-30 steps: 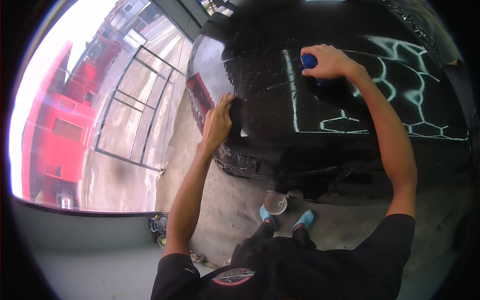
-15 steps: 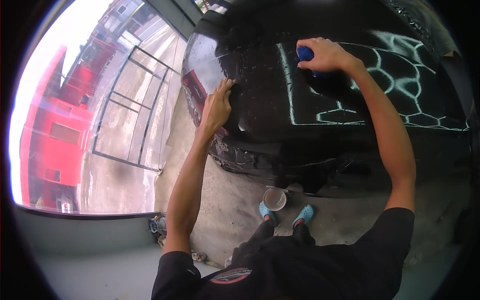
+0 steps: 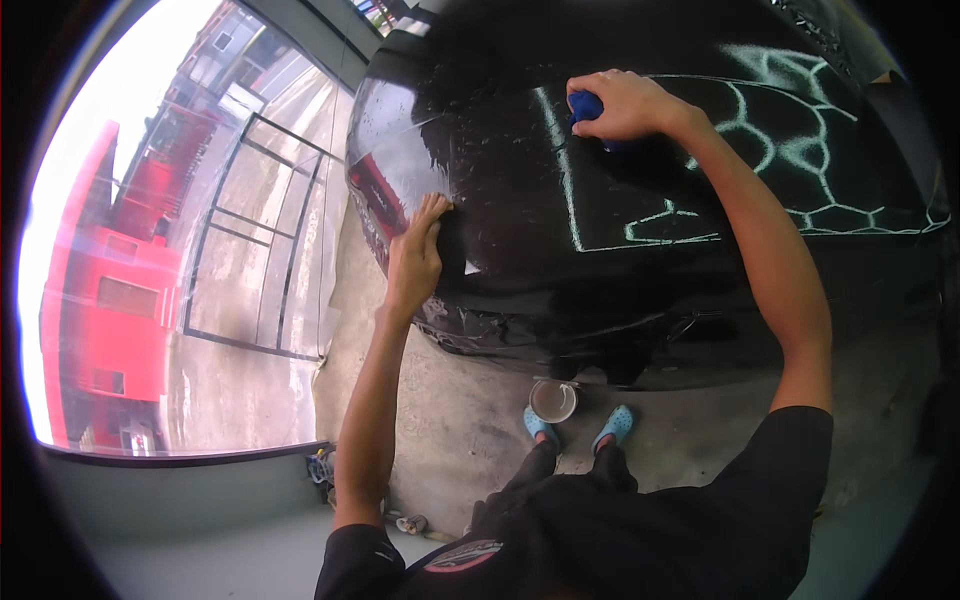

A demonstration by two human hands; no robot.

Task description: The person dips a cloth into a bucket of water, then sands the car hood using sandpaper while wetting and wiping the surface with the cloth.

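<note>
A glossy black car panel [image 3: 500,140] lies in front of me, with water drops and wet streaks on its left part. Pale green lines [image 3: 826,150] form honeycomb-like cells and a border on it. My right hand [image 3: 635,105] is closed round a bunched blue cloth [image 3: 585,107], pressed to the panel just right of the border's upright line; the palm hides part of the cloth. Over on the left, my left hand [image 3: 415,260] rests on the car's edge near a red lamp [image 3: 376,190], fingers stretched out and holding nothing.
On the concrete floor [image 3: 480,440], a round container [image 3: 553,401] stands under the car's near edge, beside my light blue clogs [image 3: 618,425]. A clear sheet with a dark frame [image 3: 255,235] is at the left, red building beyond. Small items [image 3: 412,523] lie by the low wall.
My left hand has slid toward me along the car's edge. My right hand, still gripping the blue cloth, has shifted slightly left. The whole view has tilted a little.
</note>
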